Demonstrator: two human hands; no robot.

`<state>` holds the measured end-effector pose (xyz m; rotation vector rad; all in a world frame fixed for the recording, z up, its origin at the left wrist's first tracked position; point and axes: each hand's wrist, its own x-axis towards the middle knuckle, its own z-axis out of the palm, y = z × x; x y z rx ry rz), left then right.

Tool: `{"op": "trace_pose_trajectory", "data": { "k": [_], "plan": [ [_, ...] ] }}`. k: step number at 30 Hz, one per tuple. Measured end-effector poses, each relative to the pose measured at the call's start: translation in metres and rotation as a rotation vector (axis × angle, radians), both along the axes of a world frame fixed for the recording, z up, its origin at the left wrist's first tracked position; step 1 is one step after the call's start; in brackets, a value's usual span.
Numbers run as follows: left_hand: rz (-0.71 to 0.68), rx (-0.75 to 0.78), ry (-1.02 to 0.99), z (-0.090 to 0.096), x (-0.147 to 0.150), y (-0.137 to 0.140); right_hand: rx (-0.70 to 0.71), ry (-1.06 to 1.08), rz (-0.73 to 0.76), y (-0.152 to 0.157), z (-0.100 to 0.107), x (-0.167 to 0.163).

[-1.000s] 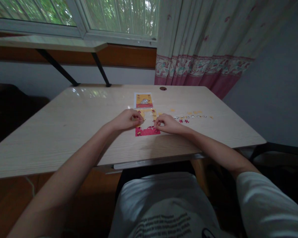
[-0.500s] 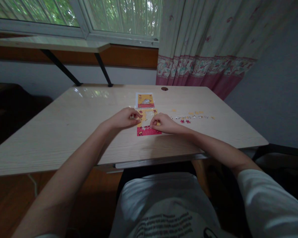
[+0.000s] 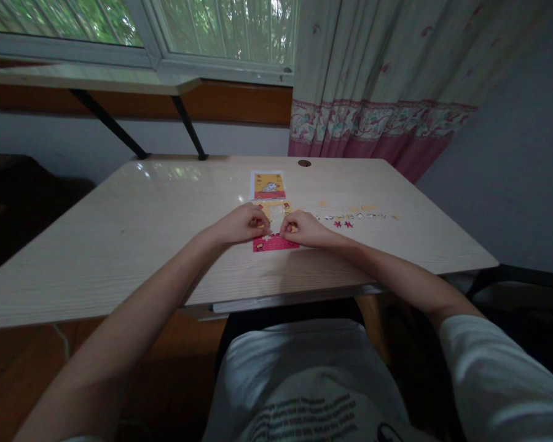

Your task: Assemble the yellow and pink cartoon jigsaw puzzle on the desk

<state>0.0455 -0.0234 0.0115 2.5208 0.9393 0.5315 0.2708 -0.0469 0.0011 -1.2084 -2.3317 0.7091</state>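
Observation:
A partly assembled jigsaw puzzle (image 3: pixel 276 243) lies on the desk in front of me, yellow above and pinkish red below, with a pale gap in its middle. Over its left side is my left hand (image 3: pixel 246 223), fingertips pinched at the gap's lower edge. My right hand (image 3: pixel 306 229) pinches at the puzzle's right side, its fingertips close to the left ones. Whatever lies between either hand's fingers is too small to make out. Just behind the puzzle is a picture card (image 3: pixel 270 186) showing a white animal on yellow and red.
Loose puzzle pieces (image 3: pixel 343 224) spread to the right, some red, some yellow, several whitish in a row. The wooden desk (image 3: pixel 166 245) has a cable hole (image 3: pixel 305 163) near its back edge. A raised shelf (image 3: pixel 96 80) on black legs stands back left, beside a curtain (image 3: pixel 373 116).
My left hand has moved right and slightly down, from the puzzle's left edge to the gap's lower edge. My right hand has stayed nearly in place. The view has shifted slightly.

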Motion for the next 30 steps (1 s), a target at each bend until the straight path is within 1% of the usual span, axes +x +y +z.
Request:
{"op": "trace_pose_trajectory", "data": {
  "k": [5,8,11,14,17,26,30],
  "plan": [
    [0.02,0.059,0.044,-0.004,0.006,0.001,-0.021,-0.008,-0.031,-0.001,0.0,-0.002],
    [0.046,0.072,0.057,-0.005,0.008,0.001,-0.008,-0.017,-0.016,0.0,0.0,0.0],
    [0.059,0.073,0.071,-0.004,0.008,0.0,0.076,-0.033,0.025,0.0,0.001,0.003],
    [0.057,0.069,0.069,-0.003,0.009,-0.001,0.192,-0.057,0.111,-0.002,0.002,0.007],
    [0.057,0.068,0.074,-0.003,0.009,-0.001,0.268,-0.131,0.178,-0.004,0.002,0.01],
    [0.039,0.125,0.129,-0.004,0.007,0.0,0.462,-0.348,0.291,-0.008,0.005,0.012],
    [0.041,0.134,0.139,-0.004,0.008,-0.001,0.483,-0.375,0.304,-0.011,0.006,0.011]
  ]
}}
